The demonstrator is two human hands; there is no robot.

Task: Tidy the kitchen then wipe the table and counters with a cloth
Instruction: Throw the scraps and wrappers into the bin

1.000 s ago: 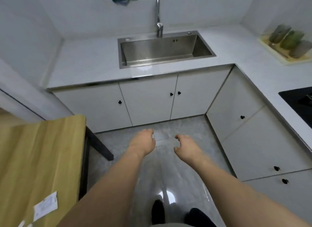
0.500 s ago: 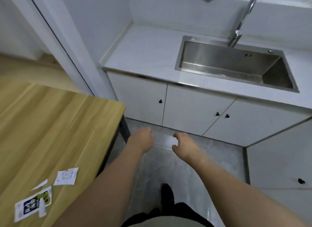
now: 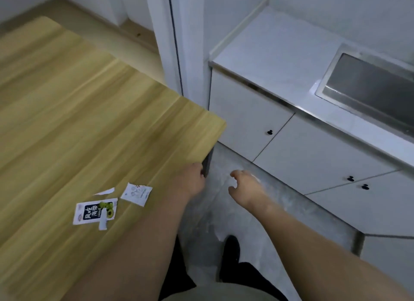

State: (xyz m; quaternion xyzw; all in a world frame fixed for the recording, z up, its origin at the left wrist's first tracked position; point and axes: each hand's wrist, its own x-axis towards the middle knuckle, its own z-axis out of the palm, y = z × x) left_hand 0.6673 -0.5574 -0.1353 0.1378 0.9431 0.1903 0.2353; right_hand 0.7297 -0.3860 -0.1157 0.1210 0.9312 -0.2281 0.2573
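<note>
Swung leftward since half a second ago, the view now takes in far more of the wooden worktop (image 3: 67, 112), while the steel sink (image 3: 367, 85) has been pushed to the right edge and the tap and green cloth by the window are no longer seen. Both arms have been kept extended in much the same pose as before.

The left hand (image 3: 190, 182) is held over the near corner of the wooden worktop, its fingers loosely curled and nothing pinched; whether the surface is touched cannot be told. The right hand (image 3: 244, 188) is held above the grey floor (image 3: 224, 211), just beside the left, its fingers loosely bent and spread a little, with nothing gripped.

The task is judged to be at its very start. Litter is left on the wooden worktop: a dark printed wrapper (image 3: 95, 211) with green fruit pictured on it, a white torn packet (image 3: 136, 193) just beside it, and a small white scrap (image 3: 104, 191) between the two and slightly above. All three lie flat, near the left hand but apart from it. Nothing is seen to have been collected, and no cloth is held or in view, so wiping is judged not yet begun.

The white counter (image 3: 268, 60) beside the sink is seen bare and pale; whether it has been wiped cannot be told. The wrappers appear thin and light and would probably be gathered easily by pinching.
</note>
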